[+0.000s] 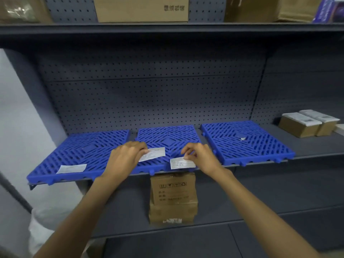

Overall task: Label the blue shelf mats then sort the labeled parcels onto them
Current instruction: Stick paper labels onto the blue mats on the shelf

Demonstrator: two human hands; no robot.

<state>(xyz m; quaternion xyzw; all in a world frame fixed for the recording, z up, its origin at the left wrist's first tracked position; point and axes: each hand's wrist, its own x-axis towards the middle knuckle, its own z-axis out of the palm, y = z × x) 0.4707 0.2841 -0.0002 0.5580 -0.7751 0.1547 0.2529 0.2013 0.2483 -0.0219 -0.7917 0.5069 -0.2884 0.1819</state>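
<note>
Labelling is the step in hand, and it's the middle blue mat [168, 141] getting the attention. The left hand [126, 155] pinches one end of a white label [153, 154] between thumb and fingertips, the strip lifted and tilted over the mat's grid. The right hand [200, 155] has its fingertips pressed on the top edge of a second label [182, 162], which sits at the mat's front rim; whether it's stuck down yet, I can't tell. The left mat [83, 155] already carries its label [71, 168] flat near the front edge. The right mat [245, 142] shows only a small scrap near its centre, so it looks unlabelled. Parcels [309, 123] wait on the same shelf, well to the right, untouched. Next up, by my reckoning: smooth this label flat across the slots, then carry the spare strip to the right mat.
</note>
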